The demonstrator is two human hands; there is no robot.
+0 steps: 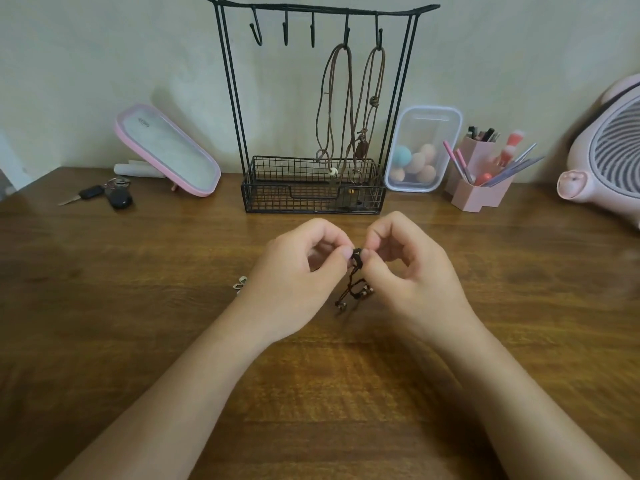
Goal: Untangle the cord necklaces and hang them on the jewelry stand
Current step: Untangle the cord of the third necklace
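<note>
Head view, my left hand (298, 275) and right hand (412, 271) pinching a dark beaded cord necklace (357, 263) above brown wooden table (138, 306), black wire jewelry stand (270, 188) behind.

The jewelry stand (313, 188) stands behind both hands, between mirror (168, 150) and sponge box (424, 148).

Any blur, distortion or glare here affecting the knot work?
Head view: wide-angle distortion tilts the posts of the jewelry stand; table smeared near the right edge; light even, no glare; the cord necklace pinched between left hand and right hand is small, its knot detail soft.
</note>
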